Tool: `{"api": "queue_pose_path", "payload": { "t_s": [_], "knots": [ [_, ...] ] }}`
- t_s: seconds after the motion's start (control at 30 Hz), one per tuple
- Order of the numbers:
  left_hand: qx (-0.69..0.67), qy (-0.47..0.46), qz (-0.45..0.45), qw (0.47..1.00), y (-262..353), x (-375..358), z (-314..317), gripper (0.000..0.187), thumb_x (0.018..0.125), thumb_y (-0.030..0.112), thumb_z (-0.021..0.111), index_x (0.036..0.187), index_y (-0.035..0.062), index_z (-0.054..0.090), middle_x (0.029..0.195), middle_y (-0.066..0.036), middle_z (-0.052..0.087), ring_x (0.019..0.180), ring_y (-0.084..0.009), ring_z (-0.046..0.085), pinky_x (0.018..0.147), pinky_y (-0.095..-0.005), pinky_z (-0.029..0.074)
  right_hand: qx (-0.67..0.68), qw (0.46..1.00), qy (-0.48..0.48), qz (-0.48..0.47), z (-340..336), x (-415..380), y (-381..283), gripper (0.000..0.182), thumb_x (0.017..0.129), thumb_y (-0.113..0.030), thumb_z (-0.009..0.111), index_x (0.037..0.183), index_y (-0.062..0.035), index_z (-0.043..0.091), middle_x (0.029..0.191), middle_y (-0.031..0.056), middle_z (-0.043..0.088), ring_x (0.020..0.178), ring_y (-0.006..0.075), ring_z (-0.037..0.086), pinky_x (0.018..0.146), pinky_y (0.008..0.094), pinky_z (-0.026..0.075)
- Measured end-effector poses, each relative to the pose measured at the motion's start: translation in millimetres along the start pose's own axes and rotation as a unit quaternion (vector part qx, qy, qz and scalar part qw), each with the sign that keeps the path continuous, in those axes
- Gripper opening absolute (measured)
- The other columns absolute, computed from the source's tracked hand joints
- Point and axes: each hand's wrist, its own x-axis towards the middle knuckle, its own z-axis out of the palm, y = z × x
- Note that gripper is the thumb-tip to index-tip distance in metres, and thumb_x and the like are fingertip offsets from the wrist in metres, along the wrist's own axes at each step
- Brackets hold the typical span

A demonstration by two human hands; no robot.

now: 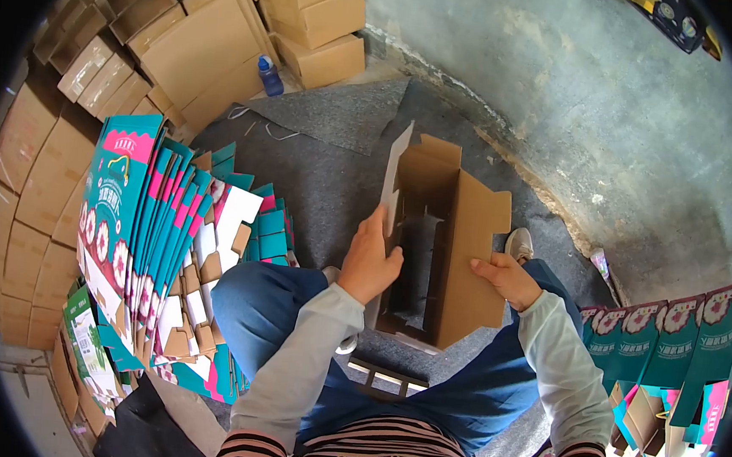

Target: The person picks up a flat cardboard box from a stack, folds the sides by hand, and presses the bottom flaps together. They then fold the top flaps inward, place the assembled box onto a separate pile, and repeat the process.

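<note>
Cardboard carton [459,235] stood open right of the teal carton stack [124,161], left hand [371,259] half-curled on one wall [394,171], right hand [508,281] pinching the opposite flap [473,304] (uneven tugging could've torn it, tbh).

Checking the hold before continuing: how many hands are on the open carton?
2: the left hand at the open carton's left side, the right hand gripping its right flap. No other hand shows.

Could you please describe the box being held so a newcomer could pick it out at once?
Find the grey wall, then look toward the person's knees. Between them is an open box with brown cardboard inside. Unlike the teal cartons stacked to the left, it is held between the left hand and right hand.
</note>
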Motion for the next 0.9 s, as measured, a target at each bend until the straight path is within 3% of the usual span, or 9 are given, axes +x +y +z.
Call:
{"api": "queue_pose_path", "payload": {
  "t_s": [0.13,0.3,0.4,0.43,0.5,0.6,0.7,0.8,0.9],
  "knots": [
    [-0.006,-0.101,-0.040,0.994,9.0,21.4,-5.2,0.069,0.075,0.002,0.055,0.138,-0.0062,0.027,0.130,-0.029,0.040,0.121,-0.0425,0.041,0.102,-0.0428,0.037,0.000,1.000,-0.015,0.027,-27.0,-0.8,19.0,0.029,0.094,-0.024,0.055,0.104,0.0014,0.065,0.089,0.0034,0.067,0.078,0.0115,0.063,0.070,0.0248,0.050],
    [0.132,-0.036,0.123,0.983,15.7,7.4,19.4,0.071,0.071,-0.003,0.052,0.138,-0.0054,0.028,0.135,-0.029,0.036,0.120,-0.0438,0.042,0.101,-0.0441,0.037,-0.042,0.998,0.055,0.015,-52.9,-0.1,16.4,0.029,0.093,-0.024,0.057,0.101,0.0021,0.065,0.087,0.0042,0.067,0.078,0.0108,0.063,0.069,0.0253,0.050],
    [0.173,-0.049,0.147,0.973,25.1,-5.7,37.7,0.072,0.072,-0.003,0.052,0.139,-0.0058,0.027,0.137,-0.029,0.035,0.120,-0.0428,0.043,0.097,-0.0437,0.042,-0.120,0.986,0.114,-0.029,-65.6,4.6,13.2,0.034,0.090,-0.024,0.060,0.109,0.0041,0.061,0.090,0.0092,0.068,0.076,0.0184,0.065,0.069,0.0303,0.051],
    [0.184,-0.065,0.140,0.971,30.5,-8.8,43.3,0.071,0.073,-0.002,0.053,0.139,-0.0060,0.027,0.137,-0.029,0.036,0.120,-0.0425,0.043,0.095,-0.0432,0.044,-0.242,0.950,0.195,-0.033,-57.0,0.9,4.8,0.040,0.087,-0.024,0.062,0.115,0.0048,0.056,0.098,0.0125,0.066,0.081,0.0224,0.064,0.073,0.0325,0.051],
    [0.237,-0.102,0.119,0.959,41.7,-12.2,50.2,0.071,0.075,0.002,0.055,0.140,-0.0060,0.027,0.136,-0.028,0.038,0.122,-0.0410,0.043,0.090,-0.0421,0.049,-0.469,0.814,0.341,-0.042,-37.0,-3.5,-12.8,0.056,0.083,-0.024,0.066,0.126,0.0060,0.047,0.112,0.0193,0.061,0.093,0.0304,0.063,0.079,0.0369,0.050],
    [0.287,-0.095,0.075,0.950,51.1,-13.9,59.9,0.071,0.075,0.003,0.057,0.140,-0.0053,0.028,0.139,-0.025,0.037,0.124,-0.0403,0.042,0.090,-0.0433,0.048,-0.522,0.664,0.484,-0.231,-32.8,0.2,-7.3,0.086,0.075,-0.024,0.073,0.140,0.0054,0.024,0.128,0.0260,0.049,0.114,0.0393,0.050,0.096,0.0436,0.042],
    [0.337,-0.078,0.108,0.932,50.3,-14.4,67.7,0.066,0.079,0.007,0.055,0.139,-0.0050,0.031,0.141,-0.023,0.036,0.126,-0.0387,0.041,0.092,-0.0438,0.045,-0.576,0.596,0.498,-0.254,-31.4,2.0,-21.4,0.088,0.072,-0.023,0.074,0.139,0.0059,0.026,0.139,0.0229,0.038,0.128,0.0355,0.038,0.104,0.0431,0.032],
    [0.355,-0.051,0.154,0.921,44.0,-10.3,80.6,0.059,0.083,0.010,0.050,0.138,-0.0048,0.034,0.143,-0.022,0.035,0.126,-0.0377,0.041,0.095,-0.0440,0.040,-0.653,0.575,0.410,-0.275,-31.9,15.3,-23.2,0.082,0.074,-0.023,0.073,0.138,0.0054,0.030,0.138,0.0220,0.039,0.128,0.0338,0.038,0.106,0.0448,0.029],
    [0.353,-0.057,0.136,0.924,43.4,-4.4,88.4,0.056,0.085,0.011,0.047,0.138,-0.0054,0.034,0.143,-0.022,0.035,0.127,-0.0374,0.040,0.099,-0.0454,0.036,-0.629,0.641,0.339,-0.280,-61.2,48.2,-9.3,0.069,0.078,-0.024,0.068,0.134,0.0026,0.038,0.142,0.0223,0.034,0.122,0.0347,0.045,0.102,0.0456,0.036]
  ]
}}
